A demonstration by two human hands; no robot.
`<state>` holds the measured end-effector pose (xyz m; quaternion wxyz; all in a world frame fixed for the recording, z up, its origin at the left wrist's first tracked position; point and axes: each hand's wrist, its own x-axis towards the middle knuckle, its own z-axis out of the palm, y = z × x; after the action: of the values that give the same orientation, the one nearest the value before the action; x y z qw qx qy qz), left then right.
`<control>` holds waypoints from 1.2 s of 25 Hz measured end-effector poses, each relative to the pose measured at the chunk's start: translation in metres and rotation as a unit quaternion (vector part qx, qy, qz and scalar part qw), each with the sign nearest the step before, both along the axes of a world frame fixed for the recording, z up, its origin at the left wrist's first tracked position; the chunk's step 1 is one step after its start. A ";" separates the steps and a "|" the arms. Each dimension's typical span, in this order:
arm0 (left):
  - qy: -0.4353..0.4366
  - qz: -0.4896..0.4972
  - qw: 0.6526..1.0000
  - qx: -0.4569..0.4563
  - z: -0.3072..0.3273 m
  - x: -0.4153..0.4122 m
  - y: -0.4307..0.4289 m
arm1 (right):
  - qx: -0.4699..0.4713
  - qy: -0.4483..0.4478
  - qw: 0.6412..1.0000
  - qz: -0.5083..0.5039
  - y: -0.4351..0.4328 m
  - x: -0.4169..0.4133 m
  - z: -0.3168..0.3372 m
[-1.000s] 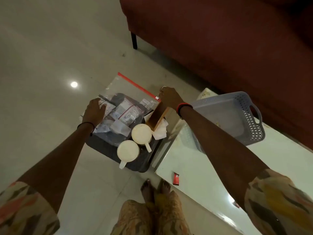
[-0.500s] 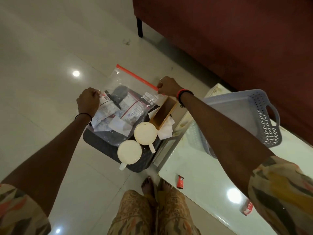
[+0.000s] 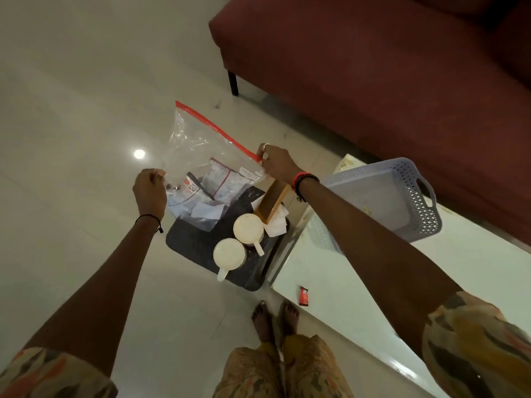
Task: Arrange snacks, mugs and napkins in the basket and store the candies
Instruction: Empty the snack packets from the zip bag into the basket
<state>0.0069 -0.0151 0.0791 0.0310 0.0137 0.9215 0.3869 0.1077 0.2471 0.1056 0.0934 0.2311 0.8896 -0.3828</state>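
Observation:
A clear zip bag [image 3: 195, 156] with a red seal strip hangs in the air, several snack packets lying in its lower part. My left hand [image 3: 150, 191] pinches its left edge. My right hand [image 3: 274, 163] pinches the right end of the red strip. Below the bag a dark tray [image 3: 198, 245] sits on the floor and carries two white mugs [image 3: 229, 254] [image 3: 248, 228], a wooden napkin holder [image 3: 273, 202] and white napkins [image 3: 277, 225]. A grey perforated basket [image 3: 402, 196] stands on the white table [image 3: 359, 288], to the right of my right arm.
A small red candy wrapper [image 3: 303, 295] lies near the table's front edge. A dark red sofa [image 3: 373, 67] fills the back right, one black leg on the tiled floor [image 3: 71, 110]. My bare feet [image 3: 274, 320] stand between tray and table.
Both hands have lifted the zip bag off the tray and pulled it taut in the air; the packets have slid toward its lower part.

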 end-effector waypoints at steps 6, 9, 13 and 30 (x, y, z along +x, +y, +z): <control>0.040 0.000 0.996 0.080 0.061 0.019 0.022 | -0.063 0.090 0.987 -0.115 0.009 0.043 0.067; 0.056 -0.028 0.992 0.108 0.085 0.037 0.041 | -0.088 0.117 0.972 -0.182 0.018 0.075 0.097; 0.058 -0.062 0.987 0.139 0.111 0.063 0.074 | -0.104 0.156 0.947 -0.261 0.036 0.128 0.129; -0.020 -0.271 0.953 0.137 0.137 0.266 0.246 | -0.140 0.271 0.839 -0.451 0.145 0.391 0.196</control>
<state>0.2730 0.2307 0.2161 0.1505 0.2595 0.8206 0.4864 0.4983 0.3923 0.3014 -0.3031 0.4786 0.6136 -0.5501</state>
